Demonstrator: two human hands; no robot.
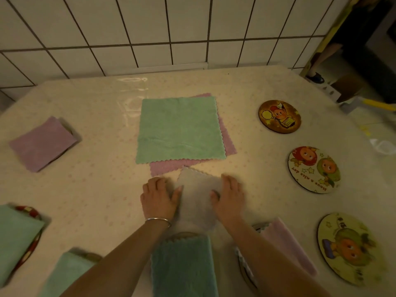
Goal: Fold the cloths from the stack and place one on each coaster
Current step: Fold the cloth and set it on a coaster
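A folded white cloth (196, 200) lies on the table between my hands. My left hand (159, 197) rests flat on its left side, and my right hand (230, 195) presses its right side with fingers spread. Behind it lies the stack: a green cloth (180, 129) spread over a pink cloth (229, 144). Three bare round cartoon coasters sit on the right: a dark one (279, 116), a white one (314, 169) and a yellow one (351, 249). Folded cloths cover other coasters: purple (42, 143), green (15, 239), green (68, 273), green (184, 266), pink (289, 245).
The table (102, 116) has a pale dotted cover under clear plastic and stands against a white tiled wall (150, 33). Its right edge drops to a floor with boxes and clutter (347, 86). A crumpled clear wrapper (383, 145) lies near that edge.
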